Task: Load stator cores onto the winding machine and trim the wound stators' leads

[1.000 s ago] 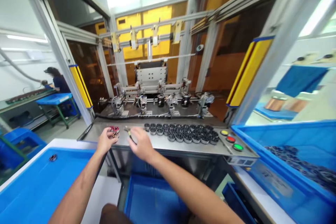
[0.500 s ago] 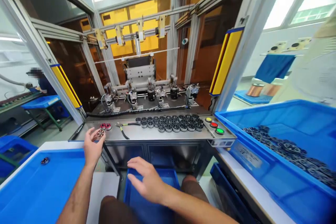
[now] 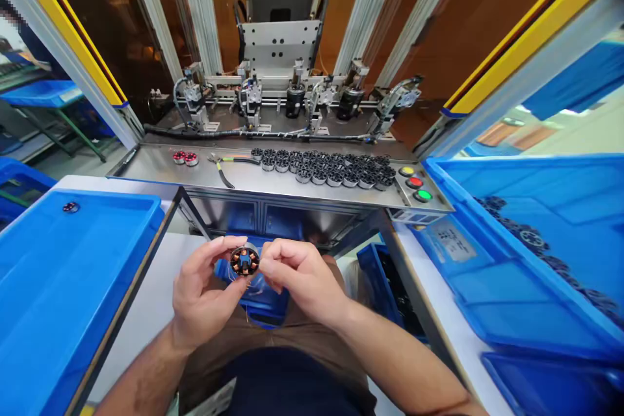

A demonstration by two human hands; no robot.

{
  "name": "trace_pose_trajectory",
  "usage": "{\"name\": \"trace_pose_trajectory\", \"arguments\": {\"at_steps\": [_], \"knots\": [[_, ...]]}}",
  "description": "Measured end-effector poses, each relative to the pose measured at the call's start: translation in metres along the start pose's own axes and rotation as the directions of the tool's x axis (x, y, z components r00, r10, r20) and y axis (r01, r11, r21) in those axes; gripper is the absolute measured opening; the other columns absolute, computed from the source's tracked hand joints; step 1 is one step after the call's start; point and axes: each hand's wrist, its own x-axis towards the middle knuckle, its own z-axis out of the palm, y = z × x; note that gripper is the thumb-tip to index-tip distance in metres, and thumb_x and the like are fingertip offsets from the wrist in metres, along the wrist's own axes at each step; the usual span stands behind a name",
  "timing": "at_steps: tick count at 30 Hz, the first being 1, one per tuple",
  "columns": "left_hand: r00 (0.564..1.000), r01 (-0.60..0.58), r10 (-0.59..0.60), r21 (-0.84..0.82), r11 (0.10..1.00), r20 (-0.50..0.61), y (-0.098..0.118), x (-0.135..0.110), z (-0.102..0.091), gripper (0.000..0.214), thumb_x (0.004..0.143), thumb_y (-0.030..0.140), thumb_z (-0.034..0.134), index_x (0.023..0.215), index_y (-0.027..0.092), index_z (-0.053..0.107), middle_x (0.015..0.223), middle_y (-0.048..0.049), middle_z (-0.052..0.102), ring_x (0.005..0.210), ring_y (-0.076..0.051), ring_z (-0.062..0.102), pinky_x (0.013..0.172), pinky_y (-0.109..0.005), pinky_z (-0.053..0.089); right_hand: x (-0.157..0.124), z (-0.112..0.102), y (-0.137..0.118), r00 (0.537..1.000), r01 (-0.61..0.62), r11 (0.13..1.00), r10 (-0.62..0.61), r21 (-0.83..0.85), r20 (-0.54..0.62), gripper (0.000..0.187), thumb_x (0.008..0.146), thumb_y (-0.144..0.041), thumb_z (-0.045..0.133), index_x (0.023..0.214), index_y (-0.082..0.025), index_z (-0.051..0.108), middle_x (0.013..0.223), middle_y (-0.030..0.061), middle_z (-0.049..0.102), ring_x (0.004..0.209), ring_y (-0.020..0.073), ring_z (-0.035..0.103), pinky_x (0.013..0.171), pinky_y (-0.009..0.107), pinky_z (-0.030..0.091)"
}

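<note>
Above my lap, my left hand (image 3: 207,296) grips a wound motor stator (image 3: 244,260) by its rim, thumb below and fingers above. Copper coils ring its dark face, which is turned towards me. My right hand (image 3: 297,273) is closed in a pinch against the stator's right edge, on a thin copper wire there; the fingers partly hide it. More fine wire ends dangle under the stator. On the metal ledge (image 3: 151,172) beyond lie two red-topped stators (image 3: 186,158), side by side, and wire cutters (image 3: 221,166) with dark and yellow-green handles.
Several black stators (image 3: 331,169) stand in rows on the ledge, beside coloured push buttons (image 3: 415,182). Behind is a winding machine (image 3: 277,52). A blue tray (image 3: 97,273) holding one stator is at left; a blue bin (image 3: 487,299) of black parts is at right.
My left hand has brought the stator from the ledge back to above my lap. My right hand has closed in a pinch at its edge. The view has tilted down.
</note>
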Motion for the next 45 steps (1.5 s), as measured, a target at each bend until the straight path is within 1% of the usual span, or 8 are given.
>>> {"name": "trace_pose_trajectory", "arguments": {"at_steps": [5,9,13,20,29,37,42,45], "knots": [[0.987,0.156,-0.152,-0.117,0.981,0.04,0.008,0.002,0.001,0.077,0.068,-0.003,0.08,0.134,0.026,0.052,0.112,-0.0066,0.074,0.105,-0.019,0.072,0.087,-0.028,0.063,-0.002,-0.043,0.016,0.832,-0.188,0.982,0.144,0.027,0.536,0.032,0.071,-0.044,0.084,0.065,-0.017,0.068,0.06,-0.0002,0.063,0.049,0.0093,0.052,0.05,0.024,0.04],[0.996,0.085,-0.084,-0.071,0.994,0.019,0.005,0.001,0.006,0.079,0.066,-0.005,0.08,0.134,0.026,0.053,0.109,-0.0052,0.072,0.101,-0.017,0.071,0.085,-0.026,0.062,-0.011,-0.024,0.041,0.942,-0.254,0.954,0.206,0.161,0.265,0.041,0.058,-0.04,0.093,0.084,-0.017,0.071,0.072,0.001,0.074,0.058,0.0105,0.065,0.056,0.022,0.051],[0.997,0.077,-0.076,-0.052,0.996,0.029,0.0,0.0,0.01,0.082,0.064,-0.005,0.08,0.134,0.027,0.054,0.105,-0.0036,0.07,0.094,-0.015,0.069,0.078,-0.024,0.062,-0.023,0.009,0.055,0.965,-0.263,0.913,0.244,0.312,0.098,0.037,0.061,-0.041,0.091,0.07,-0.016,0.065,0.058,-0.0009,0.07,0.044,0.0085,0.061,0.046,0.019,0.049],[0.967,0.243,-0.231,-0.122,0.962,0.103,0.0,0.002,0.001,0.078,0.069,-0.002,0.08,0.135,0.027,0.051,0.113,-0.006,0.073,0.104,-0.017,0.071,0.089,-0.027,0.061,-0.027,-0.017,0.037,0.907,-0.379,0.912,0.332,0.158,0.26,0.036,0.058,-0.036,0.093,0.076,-0.016,0.07,0.063,0.0002,0.073,0.051,0.0101,0.066,0.05,0.019,0.053],[0.885,0.433,-0.349,-0.274,0.859,0.308,0.001,-0.008,0.003,0.07,0.08,0.0,0.071,0.138,0.033,0.049,0.129,-0.0072,0.066,0.109,-0.015,0.068,0.089,-0.021,0.058,-0.013,-0.008,-0.005,0.976,-0.218,0.976,0.218,-0.026,0.022,0.037,0.074,-0.045,0.082,0.066,-0.016,0.06,0.051,-0.004,0.06,0.043,0.0061,0.049,0.045,0.019,0.04],[0.839,0.541,-0.433,-0.409,0.735,0.33,-0.002,-0.005,-0.003,0.069,0.077,0.004,0.077,0.134,0.035,0.052,0.116,-0.0026,0.071,0.096,-0.011,0.07,0.082,-0.017,0.058,-0.024,-0.031,0.007,0.929,-0.255,0.951,0.291,-0.177,0.227,0.036,0.074,-0.045,0.081,0.067,-0.016,0.063,0.055,-0.0022,0.059,0.046,0.0078,0.049,0.046,0.021,0.038],[0.88,0.447,-0.385,-0.215,0.868,0.278,0.002,-0.011,-0.002,0.071,0.08,0.001,0.073,0.137,0.036,0.048,0.122,-0.0025,0.071,0.106,-0.011,0.07,0.091,-0.018,0.056,-0.021,-0.028,-0.011,1.0,0.019,0.938,-0.024,-0.345,-0.012,0.042,0.059,-0.041,0.092,0.078,-0.017,0.063,0.066,-0.0032,0.059,0.057,0.0087,0.05,0.054,0.023,0.042],[0.883,0.425,-0.367,-0.17,0.889,0.292,0.005,-0.014,0.001,0.071,0.082,0.001,0.07,0.14,0.036,0.047,0.125,-0.0031,0.07,0.114,-0.013,0.067,0.094,-0.019,0.056,-0.018,-0.013,-0.011,0.994,0.06,0.923,-0.088,-0.379,-0.059,0.035,0.071,-0.041,0.085,0.074,-0.019,0.058,0.065,-0.0035,0.056,0.057,0.0088,0.047,0.054,0.023,0.041]]}}
